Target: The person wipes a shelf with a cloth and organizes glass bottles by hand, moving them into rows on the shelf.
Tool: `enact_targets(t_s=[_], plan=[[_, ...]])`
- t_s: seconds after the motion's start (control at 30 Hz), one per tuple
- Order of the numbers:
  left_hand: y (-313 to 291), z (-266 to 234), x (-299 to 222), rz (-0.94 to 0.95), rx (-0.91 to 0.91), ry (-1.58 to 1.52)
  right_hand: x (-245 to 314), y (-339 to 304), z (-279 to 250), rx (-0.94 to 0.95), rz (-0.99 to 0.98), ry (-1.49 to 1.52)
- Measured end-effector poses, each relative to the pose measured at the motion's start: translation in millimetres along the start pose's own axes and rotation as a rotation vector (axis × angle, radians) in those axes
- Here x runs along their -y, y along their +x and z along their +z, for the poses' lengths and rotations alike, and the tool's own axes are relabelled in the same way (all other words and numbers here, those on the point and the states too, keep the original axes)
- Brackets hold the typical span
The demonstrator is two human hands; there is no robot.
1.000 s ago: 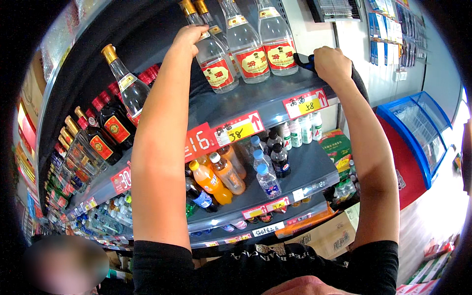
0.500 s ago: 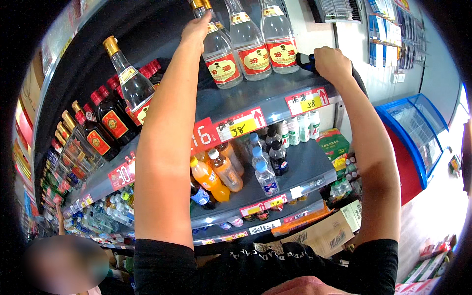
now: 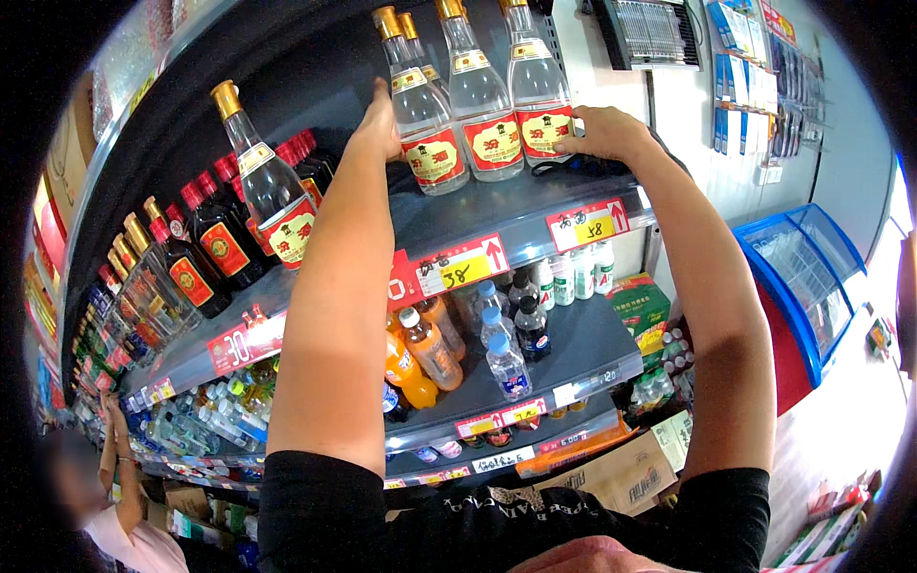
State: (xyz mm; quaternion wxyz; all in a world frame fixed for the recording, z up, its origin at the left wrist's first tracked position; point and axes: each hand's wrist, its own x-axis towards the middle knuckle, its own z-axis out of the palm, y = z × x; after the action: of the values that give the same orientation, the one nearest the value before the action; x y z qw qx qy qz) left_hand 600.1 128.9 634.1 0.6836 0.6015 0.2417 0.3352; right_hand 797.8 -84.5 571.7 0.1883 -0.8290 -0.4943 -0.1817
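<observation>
A big dark shelf (image 3: 420, 215) with tall clear bottles (image 3: 487, 129) on it.
A red and blue freezer (image 3: 802, 286) is off to the right. The tall clear bottles have gold caps and stand close in a bunch — three in front, at least one behind. One lone bottle (image 3: 272, 181) is apart on the left. The left hand (image 3: 382, 124) is at the bunch's left side; its fingertips are hidden, so I can't tell if they grip. The right hand (image 3: 608, 134) is by the right-end bottle (image 3: 543, 105) — thumb and fingers apart. Bright price tags (image 3: 463, 272) sit on the shelf edge below.
</observation>
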Motion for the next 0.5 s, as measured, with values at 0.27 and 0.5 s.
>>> enact_targets(t_s=[0.27, 0.5], plan=[[2.9, -7.7, 2.3, 0.023, 0.103, 0.113, -10.8, 14.0, 17.8, -0.063, -0.086, 0.074], [1.3, -17.1, 0.3, -0.027, 0.133, 0.224, -8.7, 10.5, 19.8, -0.063, -0.104, 0.119]])
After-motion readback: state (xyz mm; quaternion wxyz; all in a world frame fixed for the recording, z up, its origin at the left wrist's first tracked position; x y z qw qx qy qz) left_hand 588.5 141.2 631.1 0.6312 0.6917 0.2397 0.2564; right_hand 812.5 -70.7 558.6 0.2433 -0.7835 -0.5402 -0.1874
